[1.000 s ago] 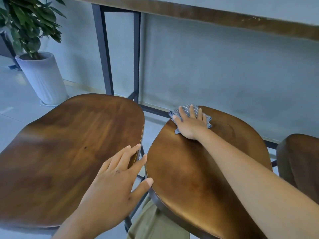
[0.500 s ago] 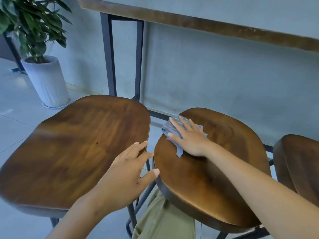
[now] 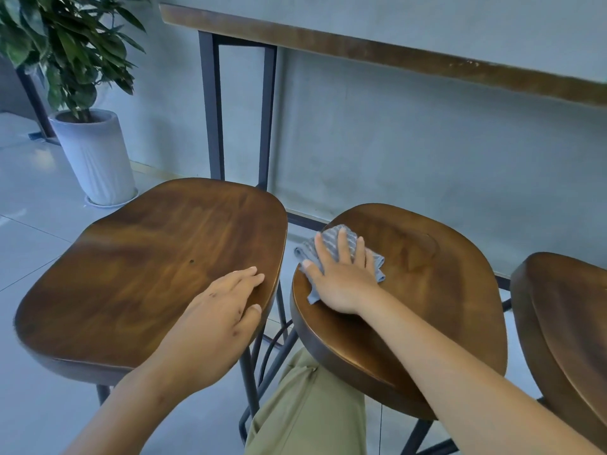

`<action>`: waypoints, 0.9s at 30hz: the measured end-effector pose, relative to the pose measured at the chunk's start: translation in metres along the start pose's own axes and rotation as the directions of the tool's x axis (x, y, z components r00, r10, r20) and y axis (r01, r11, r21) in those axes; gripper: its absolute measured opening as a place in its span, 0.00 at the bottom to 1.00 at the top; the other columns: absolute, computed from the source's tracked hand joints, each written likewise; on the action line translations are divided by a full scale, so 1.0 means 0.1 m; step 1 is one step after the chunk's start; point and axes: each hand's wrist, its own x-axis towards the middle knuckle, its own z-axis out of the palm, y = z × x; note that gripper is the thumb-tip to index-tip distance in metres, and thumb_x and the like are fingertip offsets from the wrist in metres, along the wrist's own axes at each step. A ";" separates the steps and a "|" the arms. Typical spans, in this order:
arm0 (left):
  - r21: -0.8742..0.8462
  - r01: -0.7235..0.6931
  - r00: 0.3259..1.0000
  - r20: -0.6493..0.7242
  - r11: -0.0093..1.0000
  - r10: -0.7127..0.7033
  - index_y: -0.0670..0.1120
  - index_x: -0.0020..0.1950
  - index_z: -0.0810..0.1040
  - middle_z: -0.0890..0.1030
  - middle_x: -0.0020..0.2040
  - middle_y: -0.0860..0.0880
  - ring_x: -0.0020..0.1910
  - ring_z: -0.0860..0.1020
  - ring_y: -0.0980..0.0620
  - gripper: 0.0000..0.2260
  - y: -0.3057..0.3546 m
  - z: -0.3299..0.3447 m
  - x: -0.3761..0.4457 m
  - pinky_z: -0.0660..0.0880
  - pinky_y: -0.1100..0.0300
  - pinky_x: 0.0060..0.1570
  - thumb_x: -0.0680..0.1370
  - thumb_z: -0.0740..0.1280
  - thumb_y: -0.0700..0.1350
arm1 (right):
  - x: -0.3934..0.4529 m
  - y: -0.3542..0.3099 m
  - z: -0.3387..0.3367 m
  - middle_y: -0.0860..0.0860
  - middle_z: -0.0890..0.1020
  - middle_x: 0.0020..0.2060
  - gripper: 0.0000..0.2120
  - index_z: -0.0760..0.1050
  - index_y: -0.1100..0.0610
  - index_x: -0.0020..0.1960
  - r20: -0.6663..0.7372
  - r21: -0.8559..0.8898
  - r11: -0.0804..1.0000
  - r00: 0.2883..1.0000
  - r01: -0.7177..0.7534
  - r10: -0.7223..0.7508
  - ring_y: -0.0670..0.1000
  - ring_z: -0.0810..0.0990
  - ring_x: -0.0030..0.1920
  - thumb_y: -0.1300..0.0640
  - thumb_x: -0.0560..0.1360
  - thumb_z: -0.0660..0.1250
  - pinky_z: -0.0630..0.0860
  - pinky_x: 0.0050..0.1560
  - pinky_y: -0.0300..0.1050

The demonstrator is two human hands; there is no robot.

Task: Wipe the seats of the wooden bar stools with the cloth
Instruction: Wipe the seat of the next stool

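Plainly, cloth: the grey striped cloth (image 3: pixel 341 254) lies bunched at the far left edge of the middle stool seat (image 3: pixel 427 290), one corner hanging just past the rim.
Right hand: the right hand (image 3: pixel 341 277) lies flat on the cloth, fingers straight and spread, pressing it onto the wood rather than gripping it.
Left hand: the left hand (image 3: pixel 226 310) is open with straight fingers at the near right edge of the left stool seat (image 3: pixel 147 267); whether the palm rests on the wood I cannot tell.
How the cloth handles: it looks thin, soft and light, likely to fold and ride up under a push, so a broad flat palm over its middle should hold it better than a pinch at a corner.
How the seats handle: hard, glossy, dished wood, probably slick enough for easy sliding; the cloth could slip off a rim.
Other stool: a third stool seat (image 3: pixel 565 330) stands at the right, partly out of frame.
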 end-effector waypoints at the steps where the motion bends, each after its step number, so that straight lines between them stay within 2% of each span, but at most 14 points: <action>1: -0.003 -0.001 1.000 -0.006 1.000 0.001 0.58 0.79 0.56 0.58 0.79 0.62 0.76 0.57 0.62 0.23 0.00 0.00 0.00 0.53 0.65 0.73 0.84 0.54 0.50 | -0.11 -0.03 0.02 0.51 0.29 0.77 0.30 0.32 0.39 0.78 0.019 -0.001 0.999 0.999 0.038 -0.038 0.62 0.27 0.76 0.33 0.80 0.36 0.33 0.76 0.61; 5: -0.005 0.000 1.000 -0.011 1.000 0.000 0.60 0.79 0.56 0.57 0.78 0.64 0.76 0.57 0.63 0.22 -0.03 -0.01 -0.01 0.52 0.67 0.72 0.85 0.53 0.49 | -0.60 -0.11 0.06 0.48 0.31 0.78 0.29 0.34 0.37 0.78 0.069 0.047 0.985 0.984 0.164 -0.167 0.58 0.26 0.76 0.34 0.81 0.38 0.33 0.77 0.58; 8: -0.013 0.009 1.000 0.000 1.000 -0.009 0.60 0.79 0.56 0.56 0.78 0.64 0.76 0.57 0.63 0.22 -0.04 0.00 0.00 0.53 0.65 0.73 0.85 0.53 0.49 | -0.92 -0.07 0.06 0.44 0.31 0.78 0.30 0.31 0.35 0.77 0.092 0.016 0.970 0.966 0.242 -0.243 0.55 0.26 0.76 0.33 0.81 0.42 0.34 0.77 0.55; 10: -0.021 0.009 1.000 0.001 1.000 -0.009 0.60 0.79 0.56 0.57 0.78 0.64 0.76 0.57 0.63 0.22 -0.05 0.01 0.00 0.54 0.64 0.73 0.85 0.54 0.49 | -1.04 0.02 0.05 0.41 0.31 0.78 0.30 0.30 0.33 0.76 0.109 0.001 0.956 0.951 0.292 -0.290 0.52 0.26 0.76 0.32 0.80 0.43 0.34 0.77 0.53; 14: -0.012 0.006 1.000 -0.001 1.000 -0.006 0.60 0.79 0.55 0.56 0.78 0.64 0.76 0.57 0.63 0.23 -0.04 0.01 0.00 0.53 0.64 0.73 0.85 0.54 0.49 | -1.02 0.24 -0.03 0.35 0.33 0.77 0.30 0.34 0.29 0.75 0.131 0.093 0.937 0.929 0.336 -0.347 0.45 0.26 0.75 0.29 0.78 0.42 0.34 0.76 0.49; 18: -0.001 -0.002 1.000 -0.007 1.000 0.002 0.59 0.79 0.55 0.56 0.79 0.63 0.76 0.56 0.63 0.23 -0.05 0.03 0.00 0.53 0.65 0.72 0.84 0.55 0.49 | -0.70 0.42 -0.06 0.37 0.33 0.77 0.31 0.35 0.31 0.77 0.114 0.057 0.962 0.956 0.266 -0.271 0.48 0.27 0.76 0.28 0.76 0.38 0.34 0.76 0.51; 21: -0.009 0.003 1.000 -0.005 1.000 -0.003 0.58 0.79 0.56 0.58 0.79 0.61 0.76 0.58 0.61 0.23 -0.03 0.03 0.00 0.55 0.63 0.73 0.84 0.55 0.49 | -0.41 0.55 -0.09 0.40 0.32 0.77 0.31 0.34 0.32 0.77 0.084 0.018 0.982 0.978 0.188 -0.189 0.51 0.28 0.77 0.28 0.77 0.38 0.35 0.76 0.55; 27: 0.019 0.004 1.000 -0.001 1.000 -0.004 0.55 0.80 0.56 0.58 0.79 0.58 0.77 0.58 0.58 0.24 0.09 0.04 0.04 0.56 0.59 0.75 0.84 0.55 0.53 | 0.12 0.52 -0.17 0.48 0.37 0.80 0.33 0.35 0.38 0.79 0.010 0.025 0.996 0.996 -0.085 0.085 0.59 0.35 0.79 0.29 0.78 0.38 0.37 0.77 0.58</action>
